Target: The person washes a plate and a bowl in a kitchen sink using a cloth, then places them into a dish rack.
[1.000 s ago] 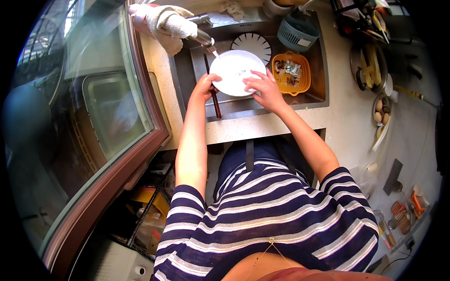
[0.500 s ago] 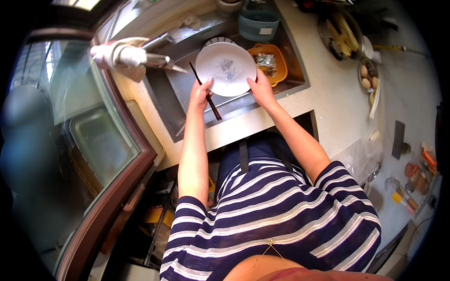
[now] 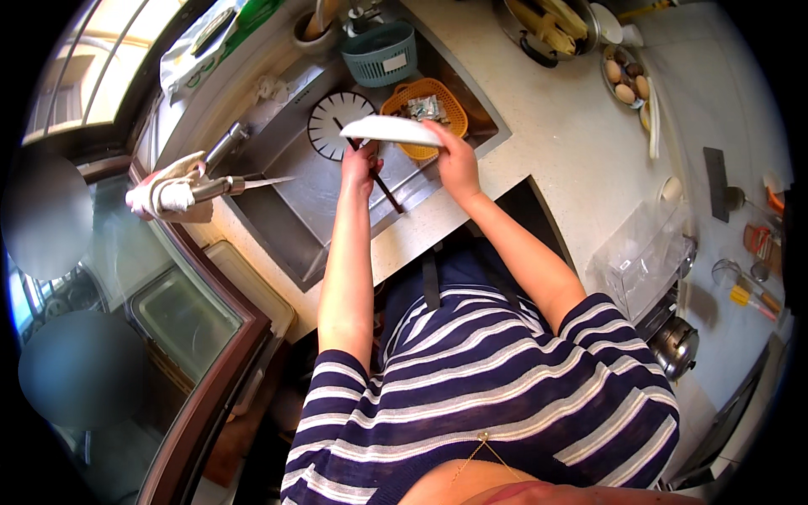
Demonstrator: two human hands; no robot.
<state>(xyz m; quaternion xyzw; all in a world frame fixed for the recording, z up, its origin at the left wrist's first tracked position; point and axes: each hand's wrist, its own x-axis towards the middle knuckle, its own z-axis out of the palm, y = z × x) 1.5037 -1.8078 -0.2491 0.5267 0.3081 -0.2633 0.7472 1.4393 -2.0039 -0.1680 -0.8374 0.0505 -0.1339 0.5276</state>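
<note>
My right hand (image 3: pixel 459 167) grips the right edge of a white plate (image 3: pixel 391 130) over the sink. The plate is tilted so that it shows nearly edge-on. My left hand (image 3: pixel 358 168) is closed round a pair of dark chopsticks (image 3: pixel 390 197), which slant past the plate's left side. Its fingers reach up under the plate, and their hold there is partly hidden. Below and beyond lies a round white piece with black radial lines (image 3: pixel 324 126) on the sink floor. An orange basket (image 3: pixel 459 109) with a crinkled silvery packet sits behind the plate.
The steel sink (image 3: pixel 290 240) has a tap (image 3: pixel 220 187) at its left, draped with a cloth (image 3: pixel 172 189); a pale streak leaves its spout. A blue-green basket (image 3: pixel 358 69) stands at the back. On the right counter are a bowl of eggs (image 3: pixel 624 93) and a pan (image 3: pixel 509 25).
The plate has tipped from facing up to nearly edge-on, uncovering the black-lined round piece. The whole view has shifted, with the sink now further left. Both hands keep their holds.
</note>
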